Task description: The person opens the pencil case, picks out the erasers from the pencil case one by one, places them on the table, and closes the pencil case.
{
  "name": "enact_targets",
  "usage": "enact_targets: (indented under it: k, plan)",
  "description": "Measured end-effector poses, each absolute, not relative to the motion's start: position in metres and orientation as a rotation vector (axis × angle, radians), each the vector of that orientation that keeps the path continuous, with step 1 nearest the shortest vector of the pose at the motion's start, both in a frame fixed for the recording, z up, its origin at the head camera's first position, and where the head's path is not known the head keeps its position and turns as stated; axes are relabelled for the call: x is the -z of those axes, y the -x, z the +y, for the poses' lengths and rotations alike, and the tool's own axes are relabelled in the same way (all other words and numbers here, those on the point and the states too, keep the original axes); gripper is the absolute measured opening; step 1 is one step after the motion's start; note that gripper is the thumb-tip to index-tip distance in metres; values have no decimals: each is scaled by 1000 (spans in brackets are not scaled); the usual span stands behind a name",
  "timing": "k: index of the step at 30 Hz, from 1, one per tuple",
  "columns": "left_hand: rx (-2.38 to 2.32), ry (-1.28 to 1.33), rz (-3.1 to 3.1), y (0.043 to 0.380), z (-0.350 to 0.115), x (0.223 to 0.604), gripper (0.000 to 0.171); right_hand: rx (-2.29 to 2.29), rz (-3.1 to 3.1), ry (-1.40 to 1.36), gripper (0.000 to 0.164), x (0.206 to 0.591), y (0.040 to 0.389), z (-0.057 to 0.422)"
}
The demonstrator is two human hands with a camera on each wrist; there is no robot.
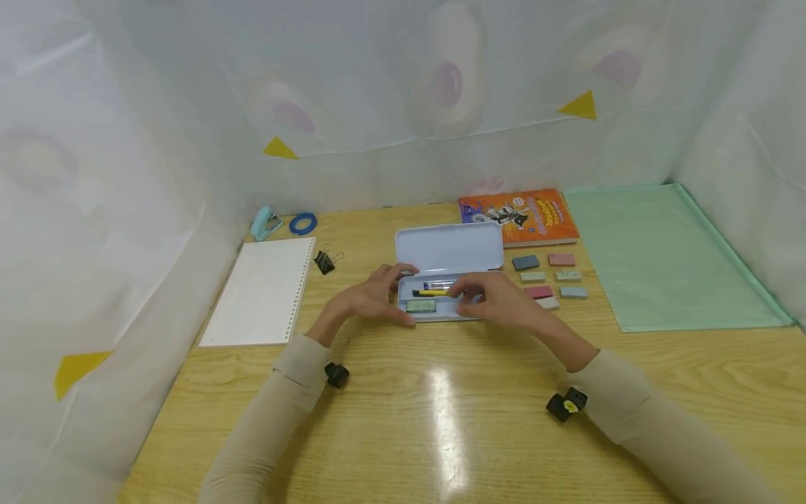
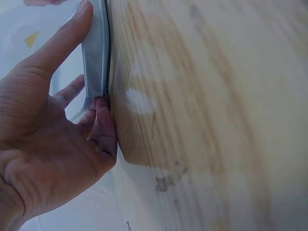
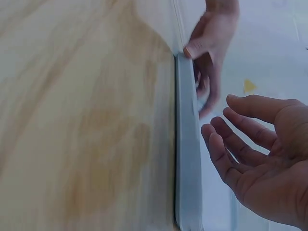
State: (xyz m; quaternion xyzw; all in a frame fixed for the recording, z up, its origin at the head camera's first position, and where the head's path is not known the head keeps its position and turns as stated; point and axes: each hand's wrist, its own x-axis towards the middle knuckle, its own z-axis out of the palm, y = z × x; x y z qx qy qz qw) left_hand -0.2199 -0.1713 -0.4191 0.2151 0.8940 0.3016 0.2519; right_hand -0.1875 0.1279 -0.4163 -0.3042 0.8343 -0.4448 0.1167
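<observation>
A pale blue pencil case [image 1: 448, 309] lies on the table with its lid [image 1: 449, 249] raised toward the back. My left hand [image 1: 376, 294] grips the case's left end, the thumb at the front edge and the fingers round the end, as the left wrist view shows. Inside lie a green eraser [image 1: 420, 306], a yellow-and-black pen-like stick [image 1: 429, 293] and a clear slim item [image 1: 436, 285]. Over the right part of the case hovers my right hand [image 1: 494, 299], its fingers loosely bent; in the right wrist view nothing shows between them.
Several erasers [image 1: 562, 260] lie right of the case. An orange book [image 1: 548, 213] is behind it, a green mat or folder [image 1: 686, 266] at the far right. On the left are a notebook [image 1: 261, 290], a binder clip [image 1: 324, 262], a blue ring [image 1: 303, 224] and a light-blue stapler [image 1: 261, 224].
</observation>
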Motion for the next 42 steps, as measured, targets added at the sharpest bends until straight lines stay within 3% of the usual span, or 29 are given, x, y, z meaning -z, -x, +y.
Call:
enact_targets:
  k: [10, 30, 42]
  plan:
    - [-791, -588, 2447, 219, -172, 420, 96, 1143, 2463, 994, 24, 422, 186, 83]
    - [-807, -594, 2429, 221, -175, 421, 97, 944, 2729, 896, 18, 415, 182, 58]
    - [-812, -601, 2423, 223, -173, 422, 96, 1106, 2664, 810, 22, 415, 187, 64]
